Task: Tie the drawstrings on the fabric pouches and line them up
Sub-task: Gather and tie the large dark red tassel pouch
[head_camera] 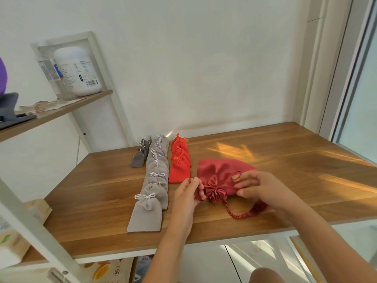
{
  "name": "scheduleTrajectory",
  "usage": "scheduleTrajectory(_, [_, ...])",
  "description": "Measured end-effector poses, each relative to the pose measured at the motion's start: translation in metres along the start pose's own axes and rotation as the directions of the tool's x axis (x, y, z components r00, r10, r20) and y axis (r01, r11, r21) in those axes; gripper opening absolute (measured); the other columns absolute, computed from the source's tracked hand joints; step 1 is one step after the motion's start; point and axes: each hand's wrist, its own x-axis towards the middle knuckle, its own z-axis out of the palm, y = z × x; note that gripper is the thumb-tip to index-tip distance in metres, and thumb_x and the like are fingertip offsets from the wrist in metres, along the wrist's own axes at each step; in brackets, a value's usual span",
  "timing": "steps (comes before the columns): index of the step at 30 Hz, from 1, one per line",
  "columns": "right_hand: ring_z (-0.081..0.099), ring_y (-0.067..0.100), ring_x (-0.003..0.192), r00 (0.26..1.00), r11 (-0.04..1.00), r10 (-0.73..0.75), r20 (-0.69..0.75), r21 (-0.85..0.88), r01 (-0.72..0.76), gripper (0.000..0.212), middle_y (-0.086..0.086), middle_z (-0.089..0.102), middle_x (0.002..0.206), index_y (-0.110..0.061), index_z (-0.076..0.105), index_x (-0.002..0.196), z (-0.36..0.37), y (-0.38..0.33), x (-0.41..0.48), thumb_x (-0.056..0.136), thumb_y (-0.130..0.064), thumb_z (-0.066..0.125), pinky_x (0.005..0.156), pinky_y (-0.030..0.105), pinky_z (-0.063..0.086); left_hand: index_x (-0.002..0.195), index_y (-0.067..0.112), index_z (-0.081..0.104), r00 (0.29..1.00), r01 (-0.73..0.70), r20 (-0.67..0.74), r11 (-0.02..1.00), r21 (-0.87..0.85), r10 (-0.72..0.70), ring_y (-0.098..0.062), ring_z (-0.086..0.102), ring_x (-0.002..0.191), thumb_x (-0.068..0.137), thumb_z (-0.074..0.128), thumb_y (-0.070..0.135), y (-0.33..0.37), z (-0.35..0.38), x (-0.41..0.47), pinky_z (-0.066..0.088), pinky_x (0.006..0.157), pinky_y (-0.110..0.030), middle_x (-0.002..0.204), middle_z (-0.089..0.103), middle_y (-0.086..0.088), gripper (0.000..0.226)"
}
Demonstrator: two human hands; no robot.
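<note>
Dark-red satin drawstring pouch [221, 172] lies front-to-back, gathered mouth toward the person; left hand [188, 194] and right hand [258, 186] each pinch its twisted red cord [238, 217].

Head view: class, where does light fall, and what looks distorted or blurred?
Head view: warm sunlight streaks cross the brown wooden table, behind and right of the large dark-red satin pouch; the white metal shelf post leans, wide-angle distortion; label print on the white plastic jar is too soft to read.
</note>
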Motion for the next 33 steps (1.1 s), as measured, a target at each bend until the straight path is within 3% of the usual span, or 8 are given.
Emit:
scheduleTrajectory(4, [0.070,0.017,0.090,0.992,0.998,0.050,0.120,-0.038,-0.046,0.049,0.004,0.065,0.112,-0.019,0.062,0.108,0.000,-0.001,-0.002,0.075,0.017,0.064,0.075,0.024,0.056,0.080,0.009,0.060,1.000,-0.021,0.016,0.999,0.045,0.020,-0.009,0.050,0.059,0.097,0.051,0.011,0.004,0.003,-0.002,0.043,0.065,-0.025,0.067,0.057,0.002,0.019])
scheduleTrajectory(9, [0.071,0.018,0.083,0.999,0.988,0.045,0.011,0.147,-0.046,0.040,0.006,0.068,0.106,-0.015,0.064,0.108,0.010,-0.005,0.003,0.077,-0.039,0.072,0.072,0.024,0.056,0.080,0.009,0.061,0.999,-0.021,0.033,1.000,-0.002,0.021,-0.011,0.051,0.061,0.097,0.051,0.012,0.005,0.002,-0.002,0.043,0.067,-0.027,0.067,0.058,0.001,0.020])
scheduleTrajectory(11, [0.070,0.017,0.080,0.996,0.989,0.067,-0.064,0.136,-0.058,0.047,0.007,0.068,0.105,-0.015,0.064,0.107,0.011,-0.005,0.008,0.071,-0.043,0.076,0.070,0.026,0.056,0.079,0.009,0.060,0.999,-0.019,0.040,1.000,-0.010,0.020,-0.012,0.051,0.060,0.097,0.050,0.012,0.004,0.003,-0.002,0.043,0.067,-0.027,0.066,0.058,0.001,0.021])
scheduleTrajectory(17, [0.057,0.005,0.076,0.939,0.819,-0.308,-0.150,-0.545,0.181,0.063,-0.014,0.049,0.113,-0.039,0.048,0.123,0.015,-0.005,0.006,0.075,-0.013,0.079,0.064,0.010,0.038,0.077,0.009,0.058,0.999,-0.012,0.052,1.000,-0.028,0.014,-0.012,0.051,0.059,0.097,0.050,0.012,0.002,0.002,0.000,0.044,0.066,-0.027,0.066,0.056,0.000,0.022])
scheduleTrajectory(22, [0.052,0.004,0.075,0.905,0.690,-0.404,-0.132,-0.694,0.206,0.021,-0.011,0.056,0.083,-0.031,0.065,0.097,0.014,0.001,0.011,0.084,-0.016,0.072,0.063,0.015,0.035,0.077,0.008,0.058,0.998,-0.014,0.064,0.997,-0.081,0.019,-0.011,0.052,0.057,0.098,0.048,0.010,0.000,0.004,0.000,0.046,0.065,-0.027,0.065,0.057,-0.001,0.023])
scheduleTrajectory(26, [0.054,0.001,0.077,0.886,0.809,-0.404,-0.227,-0.541,0.231,0.011,-0.010,0.065,0.086,-0.026,0.075,0.090,0.014,0.000,0.008,0.087,-0.019,0.068,0.064,0.007,0.037,0.076,0.007,0.058,0.999,-0.013,0.051,0.993,-0.117,0.019,-0.009,0.046,0.050,0.099,0.045,0.010,-0.001,0.003,0.003,0.046,0.057,-0.024,0.060,0.052,-0.001,0.027])
scheduleTrajectory(30, [0.053,0.000,0.052,0.930,0.967,-0.225,-0.289,-0.185,0.176,0.017,-0.003,0.061,0.058,-0.025,0.078,0.089,0.012,0.000,0.006,0.089,-0.015,0.064,0.055,0.007,0.039,0.072,0.008,0.053,1.000,0.004,0.028,0.991,-0.137,0.000,-0.006,0.034,0.043,0.102,0.040,0.013,-0.005,0.001,0.008,0.036,0.047,-0.019,0.054,0.043,0.002,0.033])
scheduleTrajectory(33, [0.048,-0.002,0.042,0.945,0.960,-0.176,-0.276,-0.262,0.102,0.017,-0.010,0.059,0.049,-0.022,0.077,0.087,0.013,0.006,0.008,0.090,-0.011,0.064,0.048,0.005,0.035,0.070,0.007,0.049,1.000,-0.005,0.021,0.998,-0.059,0.007,-0.003,0.029,0.038,0.102,0.037,0.009,-0.006,0.000,0.013,0.031,0.042,-0.017,0.048,0.040,0.005,0.035])
